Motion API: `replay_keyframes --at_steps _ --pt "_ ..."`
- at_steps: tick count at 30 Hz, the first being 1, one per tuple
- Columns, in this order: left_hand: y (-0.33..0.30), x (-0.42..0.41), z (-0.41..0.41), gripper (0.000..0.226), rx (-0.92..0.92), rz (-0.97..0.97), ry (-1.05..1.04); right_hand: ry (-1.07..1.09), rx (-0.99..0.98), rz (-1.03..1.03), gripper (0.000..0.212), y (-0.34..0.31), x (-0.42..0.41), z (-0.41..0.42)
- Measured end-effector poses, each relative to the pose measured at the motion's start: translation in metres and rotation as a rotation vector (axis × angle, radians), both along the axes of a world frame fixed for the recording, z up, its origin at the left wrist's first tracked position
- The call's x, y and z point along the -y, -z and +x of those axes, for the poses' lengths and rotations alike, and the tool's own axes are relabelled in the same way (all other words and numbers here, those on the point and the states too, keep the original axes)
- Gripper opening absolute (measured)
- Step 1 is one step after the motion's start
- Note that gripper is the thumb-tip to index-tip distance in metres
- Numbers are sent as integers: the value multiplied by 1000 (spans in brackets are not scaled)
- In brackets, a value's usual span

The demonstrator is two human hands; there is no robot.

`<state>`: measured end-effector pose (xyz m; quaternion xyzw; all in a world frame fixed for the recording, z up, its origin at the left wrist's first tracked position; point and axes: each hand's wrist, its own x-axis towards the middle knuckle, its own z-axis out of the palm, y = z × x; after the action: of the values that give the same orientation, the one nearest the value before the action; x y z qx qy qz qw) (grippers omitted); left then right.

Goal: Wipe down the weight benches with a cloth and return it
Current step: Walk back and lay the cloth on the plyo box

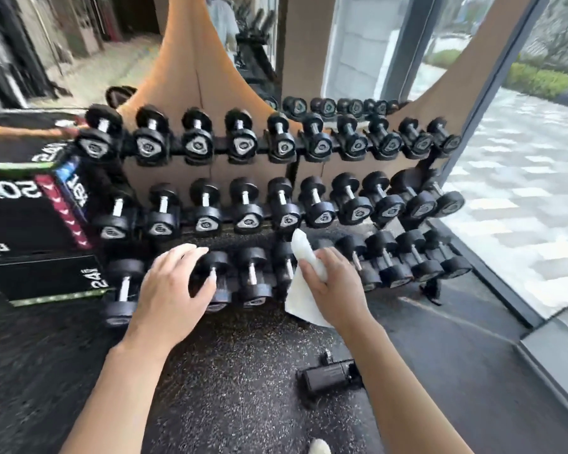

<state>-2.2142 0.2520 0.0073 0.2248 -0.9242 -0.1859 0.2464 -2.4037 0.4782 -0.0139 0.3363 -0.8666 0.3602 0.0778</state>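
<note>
A white cloth hangs in front of the bottom row of a three-tier dumbbell rack. My right hand grips the cloth around its middle, so one end sticks up and the rest drapes down. My left hand hovers with loosely spread fingers over a black dumbbell on the lowest tier, the fingertips close to its head; whether they touch is unclear. No weight bench shows in this view.
Black plyo boxes with printed numbers stand at the left of the rack. A small black device lies on the speckled rubber floor near my feet. Glass walls run along the right, and a mirror sits behind the rack.
</note>
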Motion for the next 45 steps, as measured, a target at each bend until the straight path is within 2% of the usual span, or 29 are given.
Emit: replay_keyframes --at_steps 7,11,17,21,27,31,38,45 --pt "12 79 17 55 36 12 -160 -152 36 -13 26 8 111 -22" --pt "19 128 1 47 43 8 -263 -251 71 -17 28 20 184 -56" --pt "5 204 -38 48 97 -10 -407 -377 103 17 27 28 296 -116" --pt "-5 242 -34 49 86 -8 -566 -515 105 21 30 27 377 -129" --pt "-7 284 19 48 72 43 -812 -761 145 -2 29 31 486 -82" --pt "-3 321 55 48 60 50 -910 -867 147 3 37 35 548 -46" --pt "16 416 119 52 137 -39 -925 -862 110 11 28 41 650 19" --pt "13 533 211 53 114 5 -918 -838 118 49 24 30 752 110"
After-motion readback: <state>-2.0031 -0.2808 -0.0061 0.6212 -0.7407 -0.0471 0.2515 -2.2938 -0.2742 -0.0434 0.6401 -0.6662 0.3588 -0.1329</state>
